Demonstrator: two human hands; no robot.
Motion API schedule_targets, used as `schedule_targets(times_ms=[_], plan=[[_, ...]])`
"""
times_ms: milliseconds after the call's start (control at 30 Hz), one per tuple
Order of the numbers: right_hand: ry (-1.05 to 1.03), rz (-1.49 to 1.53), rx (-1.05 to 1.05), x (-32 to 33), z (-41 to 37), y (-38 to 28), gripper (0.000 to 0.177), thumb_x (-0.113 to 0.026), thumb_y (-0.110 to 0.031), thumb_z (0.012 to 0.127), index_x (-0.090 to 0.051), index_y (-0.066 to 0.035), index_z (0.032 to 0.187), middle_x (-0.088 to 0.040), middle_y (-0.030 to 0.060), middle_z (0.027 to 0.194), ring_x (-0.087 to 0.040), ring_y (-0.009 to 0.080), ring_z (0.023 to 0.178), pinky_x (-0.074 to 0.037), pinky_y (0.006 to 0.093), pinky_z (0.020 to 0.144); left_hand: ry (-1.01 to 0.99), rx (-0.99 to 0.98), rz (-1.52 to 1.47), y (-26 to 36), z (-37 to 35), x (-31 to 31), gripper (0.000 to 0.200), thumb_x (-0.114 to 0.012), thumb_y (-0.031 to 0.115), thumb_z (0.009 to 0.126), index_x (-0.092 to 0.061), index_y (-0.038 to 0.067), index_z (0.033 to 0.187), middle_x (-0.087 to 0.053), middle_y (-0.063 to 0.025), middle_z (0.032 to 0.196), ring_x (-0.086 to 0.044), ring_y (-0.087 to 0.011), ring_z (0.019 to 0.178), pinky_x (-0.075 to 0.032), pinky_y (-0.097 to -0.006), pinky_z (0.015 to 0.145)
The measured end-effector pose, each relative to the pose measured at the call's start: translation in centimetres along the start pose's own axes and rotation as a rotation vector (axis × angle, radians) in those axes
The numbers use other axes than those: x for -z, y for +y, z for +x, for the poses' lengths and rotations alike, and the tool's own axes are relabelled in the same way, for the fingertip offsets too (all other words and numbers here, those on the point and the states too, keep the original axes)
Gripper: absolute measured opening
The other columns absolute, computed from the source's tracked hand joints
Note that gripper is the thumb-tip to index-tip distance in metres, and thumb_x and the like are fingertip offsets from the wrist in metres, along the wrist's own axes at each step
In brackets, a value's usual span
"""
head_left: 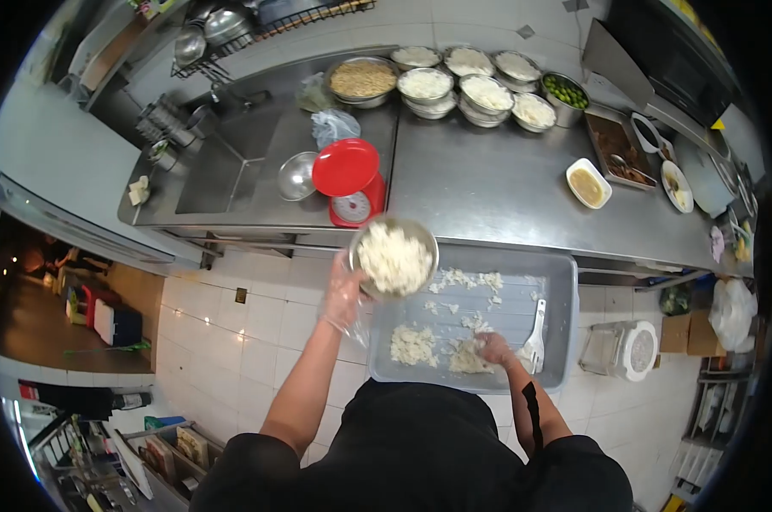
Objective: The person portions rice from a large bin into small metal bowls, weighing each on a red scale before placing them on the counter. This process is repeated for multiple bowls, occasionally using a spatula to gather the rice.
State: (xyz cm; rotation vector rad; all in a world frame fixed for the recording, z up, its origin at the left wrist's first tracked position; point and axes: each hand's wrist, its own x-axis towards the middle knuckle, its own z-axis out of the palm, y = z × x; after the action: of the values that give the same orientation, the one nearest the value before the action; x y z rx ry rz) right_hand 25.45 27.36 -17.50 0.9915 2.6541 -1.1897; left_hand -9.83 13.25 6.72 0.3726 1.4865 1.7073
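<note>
A metal bowl [430,236] heaped with white rice [393,258] is held by my left hand [345,294], which wears a clear plastic glove and grips the rim from the left. The bowl hangs over the upper left corner of a grey tub [567,328]. Down inside the tub, my right hand [493,348], also gloved, touches a clump of rice [469,357]; its fingers are too small and blurred to make out. Another rice clump [413,346] and scattered bits lie in the tub. A white paddle [535,337] leans at the tub's right side.
A red scale [349,175] and an empty metal bowl [298,176] stand on the steel counter [480,192]. Several rice bowls [486,94] line the wall. A white dish [588,183] sits near the counter's front edge. On the floor is a white bin [621,348].
</note>
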Motion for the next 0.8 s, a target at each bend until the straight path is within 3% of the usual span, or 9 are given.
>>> schedule_targets(times_ms=[33,100,200,267,367,500,600,733,800], plan=[[-0.002,0.003,0.014,-0.7,-0.1,-0.2,0.036,-0.068,-0.017,0.073,-0.066,-0.006,0.107,-0.068,0.0169,0.096,-0.067,0.0302,0.087,-0.052,0.0389,0.079,-0.021,-0.100,-0.037,2.2,1.0,-0.2,0.051,-0.050,0.004,0.082,-0.035,0.007,0.131,-0.056,-0.0158,0.118,-0.066,-0.0276,0.088,-0.059,-0.0394,0.056],[-0.236,-0.143,-0.192,-1.4,-0.1,-0.8,0.034,-0.065,-0.016,0.073,-0.067,-0.008,0.106,-0.066,0.0193,0.103,-0.063,0.0360,0.098,-0.051,0.0397,0.086,-0.025,-0.163,0.049,7.5,2.7,-1.0,0.057,-0.047,0.004,0.083,-0.031,0.009,0.137,-0.055,-0.0149,0.121,-0.065,-0.0277,0.092,-0.060,-0.0393,0.060],[-0.162,-0.145,-0.330,-2.6,-0.6,-1.5,0.034,-0.068,-0.020,0.071,-0.068,-0.010,0.104,-0.067,0.0183,0.102,-0.063,0.0340,0.100,-0.051,0.0395,0.086,0.040,-0.292,-0.017,10.8,7.4,-1.0,0.047,-0.041,-0.002,0.083,-0.041,0.004,0.131,-0.057,-0.0164,0.118,-0.065,-0.0295,0.093,-0.060,-0.0404,0.062],[-0.144,-0.145,-0.328,-2.9,-0.3,-2.0,0.034,-0.069,-0.019,0.070,-0.068,-0.011,0.103,-0.067,0.0176,0.101,-0.063,0.0336,0.099,-0.051,0.0395,0.086,0.270,-0.029,-0.070,12.8,10.3,-1.1,0.040,-0.039,-0.003,0.083,-0.047,-0.002,0.123,-0.057,-0.0184,0.117,-0.064,-0.0330,0.093,-0.060,-0.0419,0.061],[-0.122,-0.060,-0.298,-2.4,-0.6,-2.4,0.034,-0.072,-0.019,0.069,-0.068,-0.012,0.103,-0.068,0.0166,0.099,-0.063,0.0335,0.098,-0.051,0.0391,0.086,0.257,0.117,-0.198,12.2,14.5,1.8,0.039,-0.039,-0.004,0.082,-0.049,-0.005,0.120,-0.057,-0.0200,0.118,-0.062,-0.0364,0.094,-0.060,-0.0442,0.062],[-0.046,-0.078,-0.164,-1.8,-0.9,-2.0,0.038,-0.075,-0.020,0.069,-0.067,-0.012,0.105,-0.068,0.0152,0.099,-0.064,0.0337,0.095,-0.051,0.0378,0.086,0.315,0.045,-0.137,12.1,14.1,1.4,0.040,-0.040,-0.004,0.082,-0.049,-0.004,0.121,-0.055,-0.0206,0.119,-0.061,-0.0376,0.097,-0.060,-0.0465,0.063],[0.086,0.031,-0.159,-0.5,-1.6,-2.3,0.040,-0.076,-0.020,0.068,-0.066,-0.011,0.106,-0.068,0.0153,0.100,-0.063,0.0329,0.097,-0.051,0.0364,0.086,0.294,0.077,-0.140,12.0,14.7,2.5,0.040,-0.041,-0.004,0.081,-0.049,-0.004,0.121,-0.053,-0.0203,0.123,-0.059,-0.0370,0.103,-0.060,-0.0471,0.066],[0.032,0.128,-0.272,0.9,-1.9,-2.1,0.041,-0.076,-0.022,0.069,-0.065,-0.009,0.107,-0.067,0.0167,0.103,-0.063,0.0323,0.099,-0.050,0.0346,0.087,0.298,0.101,-0.219,11.8,14.2,3.1,0.040,-0.044,-0.003,0.081,-0.048,-0.004,0.121,-0.049,-0.0193,0.126,-0.054,-0.0368,0.109,-0.059,-0.0494,0.069],[0.096,0.211,-0.125,0.6,-2.0,-0.9,0.038,-0.074,-0.028,0.075,-0.065,-0.009,0.106,-0.066,0.0144,0.100,-0.064,0.0303,0.093,-0.054,0.0369,0.075,0.263,0.065,-0.174,11.7,14.1,3.3,0.041,-0.049,0.000,0.081,-0.046,-0.004,0.121,-0.047,-0.0199,0.126,-0.055,-0.0404,0.107,-0.058,-0.0501,0.068]])
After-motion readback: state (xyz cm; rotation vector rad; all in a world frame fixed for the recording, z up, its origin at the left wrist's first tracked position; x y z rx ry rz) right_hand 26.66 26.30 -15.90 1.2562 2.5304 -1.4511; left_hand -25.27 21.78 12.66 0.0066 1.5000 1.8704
